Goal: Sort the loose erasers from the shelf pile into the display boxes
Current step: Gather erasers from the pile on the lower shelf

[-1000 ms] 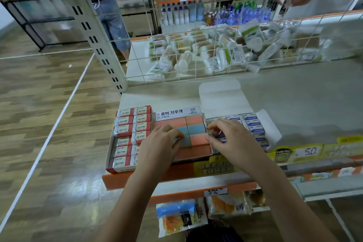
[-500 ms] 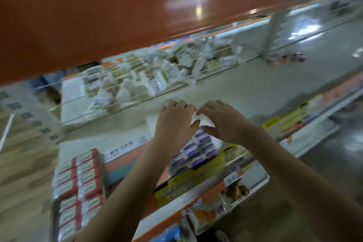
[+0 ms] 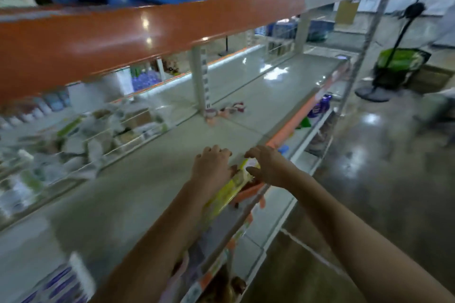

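hands: your left hand (image 3: 212, 164) and right hand (image 3: 268, 164) hover loosely curled, holding nothing
boxes: one eraser box (image 3: 59, 285) visible near left, blurred
pile: loose erasers (image 3: 230, 109) far along the shelf (image 3: 152, 179), likely unsorted

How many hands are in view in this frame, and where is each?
2. The left hand is over the front part of the shelf; the right hand is just beside it, above the shelf's orange front edge. Motion blur hides whether either holds anything.

Two bare arms, nothing worn

Left hand (image 3: 213, 166) and right hand (image 3: 269, 167) are bare: no rings, gloves or watch visible. Both forearms are uncovered to the frame edge at 6 o'clock, with no sleeve showing; motion blur softens finer detail.
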A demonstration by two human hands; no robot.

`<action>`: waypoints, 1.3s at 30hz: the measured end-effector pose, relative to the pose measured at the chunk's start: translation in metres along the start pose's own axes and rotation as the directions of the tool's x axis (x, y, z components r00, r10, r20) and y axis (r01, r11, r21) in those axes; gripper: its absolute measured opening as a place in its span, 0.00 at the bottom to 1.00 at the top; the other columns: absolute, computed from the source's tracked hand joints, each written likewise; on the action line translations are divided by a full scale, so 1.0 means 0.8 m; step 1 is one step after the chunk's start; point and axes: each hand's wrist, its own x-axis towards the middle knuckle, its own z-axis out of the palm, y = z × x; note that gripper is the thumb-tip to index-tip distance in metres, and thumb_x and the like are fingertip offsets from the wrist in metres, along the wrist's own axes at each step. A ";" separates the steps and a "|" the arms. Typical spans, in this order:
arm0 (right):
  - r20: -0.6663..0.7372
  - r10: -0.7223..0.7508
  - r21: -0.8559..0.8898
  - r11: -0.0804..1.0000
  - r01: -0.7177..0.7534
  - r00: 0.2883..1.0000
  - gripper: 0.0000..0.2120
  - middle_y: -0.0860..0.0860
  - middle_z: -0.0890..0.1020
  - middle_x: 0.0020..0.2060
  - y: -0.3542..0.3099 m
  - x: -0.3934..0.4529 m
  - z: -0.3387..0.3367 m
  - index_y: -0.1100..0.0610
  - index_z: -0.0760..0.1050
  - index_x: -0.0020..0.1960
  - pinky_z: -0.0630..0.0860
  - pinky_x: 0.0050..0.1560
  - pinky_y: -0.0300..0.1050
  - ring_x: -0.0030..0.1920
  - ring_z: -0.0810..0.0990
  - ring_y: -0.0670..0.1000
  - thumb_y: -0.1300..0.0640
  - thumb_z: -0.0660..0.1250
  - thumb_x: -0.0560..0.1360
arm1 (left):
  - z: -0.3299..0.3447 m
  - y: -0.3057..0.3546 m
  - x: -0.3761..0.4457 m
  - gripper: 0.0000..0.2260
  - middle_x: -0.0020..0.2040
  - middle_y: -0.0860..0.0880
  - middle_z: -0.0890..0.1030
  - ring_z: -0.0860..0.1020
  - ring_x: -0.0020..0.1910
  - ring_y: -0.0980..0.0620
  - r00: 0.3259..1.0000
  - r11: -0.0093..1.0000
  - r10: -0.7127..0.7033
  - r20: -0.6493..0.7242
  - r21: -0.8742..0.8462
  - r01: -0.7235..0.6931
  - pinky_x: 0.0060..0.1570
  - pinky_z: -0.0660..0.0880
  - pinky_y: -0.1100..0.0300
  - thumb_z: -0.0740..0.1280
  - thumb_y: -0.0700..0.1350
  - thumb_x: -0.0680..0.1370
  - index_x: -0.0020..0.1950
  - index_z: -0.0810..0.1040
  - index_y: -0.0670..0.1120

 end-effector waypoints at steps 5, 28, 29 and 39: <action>-0.007 0.025 0.066 0.998 -0.025 1.000 0.20 0.56 0.72 0.63 0.078 0.047 -0.008 0.57 0.69 0.67 0.67 0.62 0.48 0.63 0.70 0.55 0.54 0.63 0.76 | 0.028 0.020 0.079 0.18 0.62 0.46 0.72 0.69 0.62 0.45 0.997 0.996 -0.077 0.001 -0.051 0.077 0.58 0.69 0.52 0.62 0.54 0.77 0.66 0.71 0.49; -0.180 0.087 0.082 0.994 -0.073 0.980 0.20 0.56 0.73 0.60 0.175 0.366 0.022 0.58 0.66 0.64 0.67 0.59 0.50 0.61 0.70 0.56 0.49 0.61 0.76 | 0.073 -0.079 0.286 0.17 0.58 0.45 0.76 0.73 0.60 0.45 0.776 0.767 -0.631 -0.012 -0.164 0.621 0.58 0.70 0.53 0.62 0.55 0.75 0.57 0.76 0.46; -0.173 0.080 0.120 0.991 -0.060 0.982 0.19 0.56 0.73 0.59 0.180 0.370 0.022 0.58 0.68 0.63 0.67 0.59 0.50 0.61 0.70 0.56 0.50 0.61 0.76 | 0.073 -0.078 0.286 0.15 0.57 0.46 0.77 0.74 0.59 0.46 0.767 0.753 -0.642 0.000 -0.187 0.630 0.58 0.71 0.53 0.63 0.54 0.75 0.56 0.77 0.47; -0.110 -0.293 0.405 0.859 0.312 0.950 0.12 0.51 0.77 0.51 0.234 0.366 0.001 0.56 0.75 0.54 0.72 0.52 0.43 0.51 0.74 0.51 0.54 0.70 0.72 | 0.063 -0.007 0.237 0.09 0.45 0.55 0.81 0.78 0.41 0.57 0.650 0.637 -0.740 -0.174 -0.492 0.593 0.39 0.70 0.64 0.69 0.52 0.73 0.52 0.79 0.53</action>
